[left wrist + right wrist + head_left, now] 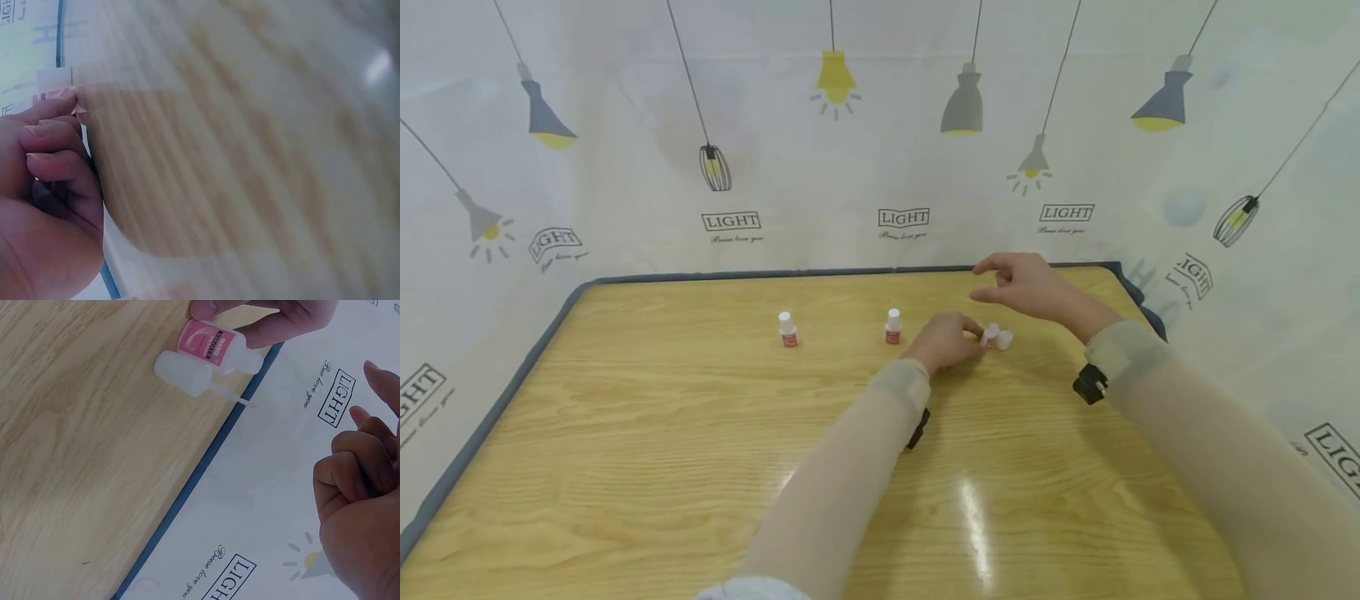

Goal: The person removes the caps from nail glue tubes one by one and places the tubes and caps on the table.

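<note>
My left hand [946, 342] pinches a small white bottle with a pink label [207, 344] on the tabletop; its neck is uncapped. Right beside that bottle is a white brush cap [183, 373], its thin brush pointing away from the table. In the left wrist view, the left hand's [56, 162] other fingers are curled, and the bottle shows only partly past the fingertips. My right hand [1026, 286] is raised just above and behind the bottle, holding nothing. Its thumb and forefinger are apart, while the other fingers curl loosely in the right wrist view.
Two more small bottles with white caps stand upright to the left, one in the middle [892, 327] and one farther left [787, 330]. The wooden table [662, 433] has a dark blue edge, with a lamp-printed sheet [820, 167] behind and at both sides.
</note>
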### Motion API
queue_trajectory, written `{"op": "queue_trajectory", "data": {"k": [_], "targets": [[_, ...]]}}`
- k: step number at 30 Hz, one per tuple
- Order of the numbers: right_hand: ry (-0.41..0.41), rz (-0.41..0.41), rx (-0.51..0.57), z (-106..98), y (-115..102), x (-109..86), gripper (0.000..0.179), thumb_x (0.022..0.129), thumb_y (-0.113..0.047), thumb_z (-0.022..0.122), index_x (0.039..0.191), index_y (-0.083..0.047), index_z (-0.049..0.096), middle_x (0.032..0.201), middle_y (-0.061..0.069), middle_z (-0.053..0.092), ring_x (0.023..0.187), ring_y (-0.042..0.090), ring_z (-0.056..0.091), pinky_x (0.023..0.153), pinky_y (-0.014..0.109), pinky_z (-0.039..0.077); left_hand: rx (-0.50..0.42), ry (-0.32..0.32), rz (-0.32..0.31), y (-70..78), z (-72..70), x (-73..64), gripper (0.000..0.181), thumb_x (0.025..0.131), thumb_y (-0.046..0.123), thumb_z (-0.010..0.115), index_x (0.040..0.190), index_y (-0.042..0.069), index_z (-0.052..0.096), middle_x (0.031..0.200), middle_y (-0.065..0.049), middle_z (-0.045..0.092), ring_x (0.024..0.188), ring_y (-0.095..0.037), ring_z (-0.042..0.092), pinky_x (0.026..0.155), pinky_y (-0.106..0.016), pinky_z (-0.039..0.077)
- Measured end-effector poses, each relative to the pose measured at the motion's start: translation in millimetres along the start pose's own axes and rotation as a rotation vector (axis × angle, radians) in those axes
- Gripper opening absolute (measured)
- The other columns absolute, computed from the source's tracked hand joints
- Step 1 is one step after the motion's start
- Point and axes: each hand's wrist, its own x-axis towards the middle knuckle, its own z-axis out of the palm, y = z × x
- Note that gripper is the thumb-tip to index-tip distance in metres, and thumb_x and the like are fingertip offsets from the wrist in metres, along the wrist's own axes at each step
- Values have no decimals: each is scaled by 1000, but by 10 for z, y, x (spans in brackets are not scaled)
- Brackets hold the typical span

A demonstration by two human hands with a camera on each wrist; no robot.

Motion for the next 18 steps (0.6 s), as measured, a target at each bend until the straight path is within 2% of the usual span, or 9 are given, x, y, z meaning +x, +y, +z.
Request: {"op": "queue_trajectory", "data": {"k": [3, 4, 7, 8, 10, 11, 14, 16, 18], "targets": [[-8, -10, 7, -3, -55, 42, 44, 101, -31, 75, 138, -9, 67, 62, -4, 38, 55, 15, 34, 60, 34, 37, 30, -2, 19, -24, -32, -39, 39, 103, 27, 73, 140, 16, 70, 76, -5, 70, 50, -11, 50, 52, -26, 45], [-15, -13, 12, -2, -76, 57, 44, 101, -31, 75, 138, -9, 67, 62, -4, 39, 56, 14, 34, 60, 34, 37, 55, 0, 27, -24, -43, -65, 39, 103, 26, 71, 140, 16, 70, 85, -5, 74, 58, -11, 57, 60, -27, 51], [-25, -27, 16, 23, -145, 119, 44, 101, -33, 75, 137, -10, 67, 63, -4, 38, 56, 14, 35, 62, 33, 39, 116, -16, 69, -78, -115, -184, 41, 102, 26, 72, 141, 14, 68, 89, -9, 75, 63, -12, 60, 76, -28, 54], [-28, -33, 18, 43, -166, 143, 44, 101, -34, 75, 137, -10, 67, 63, -4, 38, 56, 14, 35, 62, 34, 39, 120, -25, 76, -109, -144, -235, 41, 102, 26, 72, 140, 13, 67, 86, -8, 74, 62, -12, 61, 77, -28, 55], [-29, -45, 24, 85, -209, 192, 44, 101, -35, 76, 137, -11, 67, 62, -5, 39, 56, 14, 35, 65, 34, 41, 133, -44, 91, -165, -223, -362, 39, 101, 28, 73, 136, 12, 69, 81, -5, 72, 60, -11, 60, 77, -27, 54], [-32, -51, 29, 108, -232, 213, 44, 101, -35, 76, 137, -11, 68, 62, -5, 38, 56, 14, 34, 66, 34, 42, 117, -62, 98, -213, -265, -427, 37, 101, 28, 74, 133, 10, 70, 74, -4, 66, 51, -11, 54, 69, -27, 52], [-51, -59, 46, 177, -298, 268, 47, 101, -38, 75, 137, -10, 67, 60, -6, 37, 55, 14, 33, 65, 35, 42, 33, -110, 83, -339, -374, -645, 31, 101, 27, 75, 127, 9, 73, 71, 0, 63, 50, -10, 53, 57, -25, 49], [-61, -58, 58, 231, -338, 300, 47, 100, -38, 75, 137, -10, 68, 59, -7, 36, 55, 14, 31, 64, 35, 40, -13, -122, 72, -438, -443, -791, 29, 100, 27, 77, 123, 9, 75, 76, 3, 64, 54, -9, 55, 56, -23, 49], [-70, -58, 74, 291, -377, 333, 47, 100, -38, 76, 137, -10, 68, 59, -7, 36, 54, 13, 30, 62, 34, 38, -54, -121, 43, -537, -516, -923, 27, 99, 26, 77, 120, 9, 76, 75, -1, 66, 56, -10, 56, 55, -24, 49]]}}
